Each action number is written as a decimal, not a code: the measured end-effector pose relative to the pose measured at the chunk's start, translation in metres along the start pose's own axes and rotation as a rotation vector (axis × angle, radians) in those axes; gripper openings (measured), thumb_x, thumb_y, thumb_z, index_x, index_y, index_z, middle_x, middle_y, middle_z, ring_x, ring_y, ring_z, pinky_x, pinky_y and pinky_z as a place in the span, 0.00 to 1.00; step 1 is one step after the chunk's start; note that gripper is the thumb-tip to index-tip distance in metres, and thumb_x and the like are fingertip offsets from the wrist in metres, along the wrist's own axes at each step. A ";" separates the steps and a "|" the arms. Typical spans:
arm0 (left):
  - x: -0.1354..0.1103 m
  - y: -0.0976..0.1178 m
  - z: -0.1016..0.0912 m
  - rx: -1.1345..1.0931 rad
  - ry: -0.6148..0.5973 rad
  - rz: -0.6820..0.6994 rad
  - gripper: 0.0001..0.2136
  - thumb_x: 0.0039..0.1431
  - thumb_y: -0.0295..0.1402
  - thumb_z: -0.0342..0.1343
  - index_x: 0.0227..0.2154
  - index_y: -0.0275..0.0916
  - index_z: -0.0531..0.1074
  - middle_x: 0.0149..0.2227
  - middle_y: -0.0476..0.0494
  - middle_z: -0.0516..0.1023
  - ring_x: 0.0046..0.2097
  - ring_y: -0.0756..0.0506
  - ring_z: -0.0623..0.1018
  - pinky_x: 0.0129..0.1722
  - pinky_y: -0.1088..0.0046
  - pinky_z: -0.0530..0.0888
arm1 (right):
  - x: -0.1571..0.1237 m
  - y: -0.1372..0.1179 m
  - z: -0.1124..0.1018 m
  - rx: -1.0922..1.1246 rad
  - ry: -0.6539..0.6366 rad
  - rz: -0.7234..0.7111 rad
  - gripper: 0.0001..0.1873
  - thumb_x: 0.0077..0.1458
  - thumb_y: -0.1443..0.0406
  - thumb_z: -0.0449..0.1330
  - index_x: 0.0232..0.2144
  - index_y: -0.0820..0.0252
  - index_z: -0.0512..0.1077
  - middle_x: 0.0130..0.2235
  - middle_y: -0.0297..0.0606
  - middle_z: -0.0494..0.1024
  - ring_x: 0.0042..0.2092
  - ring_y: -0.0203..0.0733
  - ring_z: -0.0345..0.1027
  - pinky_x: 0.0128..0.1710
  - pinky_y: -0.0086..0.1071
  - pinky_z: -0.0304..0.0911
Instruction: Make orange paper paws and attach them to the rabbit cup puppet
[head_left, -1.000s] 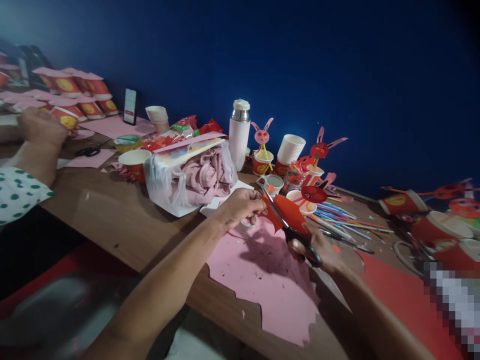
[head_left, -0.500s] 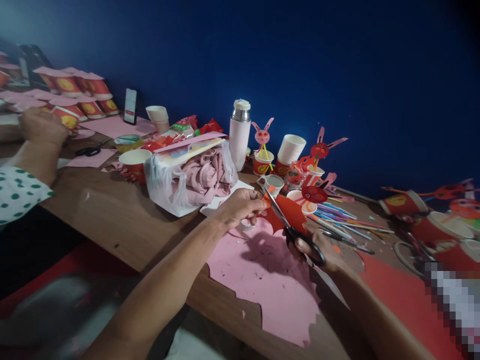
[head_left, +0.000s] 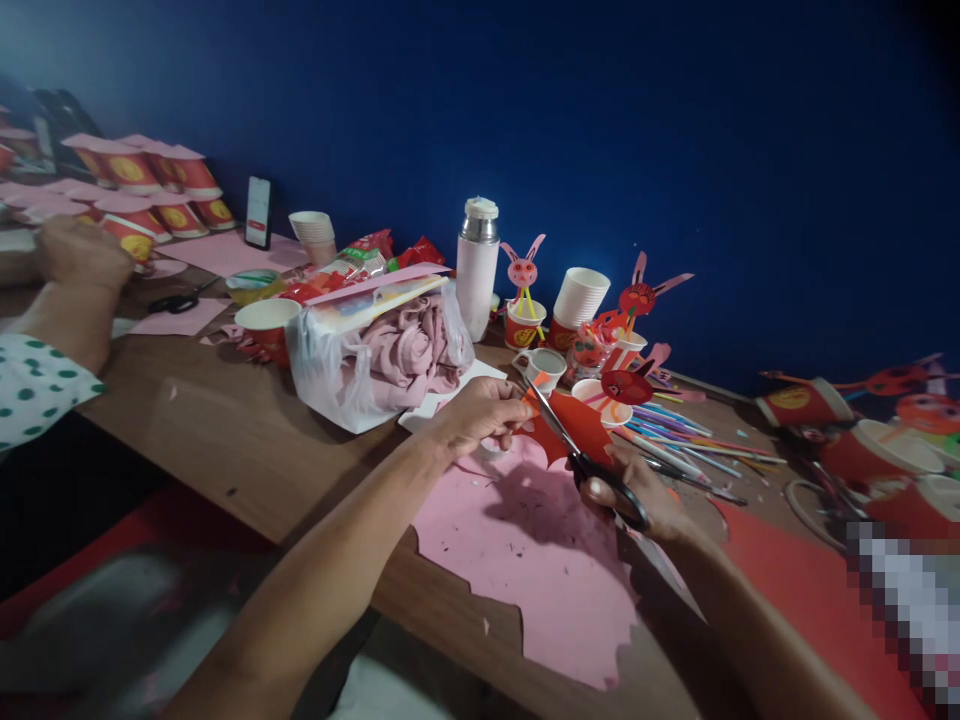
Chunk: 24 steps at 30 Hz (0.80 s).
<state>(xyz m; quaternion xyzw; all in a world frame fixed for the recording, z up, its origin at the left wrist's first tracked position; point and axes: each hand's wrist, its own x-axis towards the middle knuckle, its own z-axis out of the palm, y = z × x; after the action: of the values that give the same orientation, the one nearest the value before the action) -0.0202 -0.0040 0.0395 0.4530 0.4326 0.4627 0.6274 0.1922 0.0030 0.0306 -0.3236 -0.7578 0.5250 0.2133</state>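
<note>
My right hand [head_left: 626, 490] is closed round the black handles of a pair of scissors [head_left: 561, 425], whose blades point up and left. Between the blades lies the edge of a red paper piece [head_left: 589, 425]. My left hand [head_left: 484, 415] pinches this paper at its left end, close to the blade tips. Below both hands a large pink paper sheet [head_left: 517, 540] with a ragged edge lies on the table, dotted with small dark scraps. Just past the blades stands a small white cup [head_left: 541, 370].
A plastic bag of pink cloth [head_left: 405, 350] and a flask [head_left: 478, 270] stand beyond my left hand. Rabbit figures in cups [head_left: 525, 320], coloured pens [head_left: 675, 430] and red paper [head_left: 795, 590] lie rightward. At the left is another person's hand [head_left: 82, 260] beside stacked red cups [head_left: 135, 170].
The scissor blades have come closer together on the red paper. My left hand keeps its pinch in nearly the same place, and the whole view has shifted very slightly.
</note>
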 end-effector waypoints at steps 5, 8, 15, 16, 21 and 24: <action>0.001 -0.001 0.000 -0.006 -0.014 0.015 0.04 0.44 0.23 0.52 0.18 0.33 0.64 0.16 0.54 0.64 0.13 0.59 0.58 0.14 0.80 0.59 | 0.000 0.000 -0.001 -0.008 0.034 -0.001 0.26 0.39 0.43 0.59 0.23 0.60 0.63 0.18 0.30 0.62 0.17 0.31 0.55 0.15 0.26 0.53; 0.000 0.000 0.001 -0.018 -0.015 0.012 0.05 0.44 0.23 0.54 0.18 0.34 0.64 0.15 0.55 0.63 0.13 0.59 0.57 0.14 0.80 0.60 | 0.000 0.005 -0.002 -0.010 0.045 0.000 0.26 0.38 0.44 0.60 0.26 0.61 0.63 0.19 0.29 0.63 0.18 0.30 0.55 0.14 0.25 0.52; 0.000 0.000 0.001 -0.037 -0.019 -0.015 0.05 0.45 0.23 0.53 0.19 0.33 0.64 0.15 0.54 0.64 0.13 0.59 0.58 0.14 0.80 0.57 | 0.000 0.006 -0.001 0.054 0.029 0.069 0.25 0.36 0.47 0.63 0.26 0.61 0.63 0.17 0.27 0.62 0.17 0.29 0.55 0.14 0.25 0.51; 0.000 0.001 0.002 -0.054 -0.010 -0.023 0.05 0.45 0.23 0.53 0.19 0.33 0.64 0.16 0.54 0.64 0.13 0.60 0.57 0.14 0.80 0.57 | 0.000 0.004 0.001 0.060 0.031 0.082 0.25 0.36 0.47 0.63 0.25 0.61 0.63 0.17 0.27 0.62 0.16 0.29 0.54 0.14 0.25 0.50; -0.001 0.002 0.005 -0.164 -0.002 -0.036 0.05 0.45 0.26 0.56 0.21 0.34 0.64 0.17 0.54 0.64 0.14 0.60 0.56 0.14 0.81 0.55 | 0.001 -0.005 0.009 0.065 0.126 0.095 0.24 0.34 0.46 0.62 0.19 0.59 0.61 0.14 0.27 0.61 0.16 0.29 0.54 0.14 0.25 0.52; -0.001 0.002 0.007 -0.203 0.000 -0.026 0.07 0.44 0.29 0.58 0.23 0.34 0.65 0.17 0.55 0.65 0.14 0.60 0.57 0.14 0.81 0.56 | 0.001 -0.009 0.013 0.076 0.180 0.085 0.26 0.33 0.44 0.61 0.19 0.59 0.61 0.14 0.27 0.61 0.15 0.30 0.54 0.14 0.26 0.52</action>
<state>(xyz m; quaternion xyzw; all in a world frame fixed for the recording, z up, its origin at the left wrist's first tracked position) -0.0141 -0.0063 0.0429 0.3815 0.3895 0.4959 0.6759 0.1809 -0.0072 0.0339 -0.3931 -0.7007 0.5307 0.2700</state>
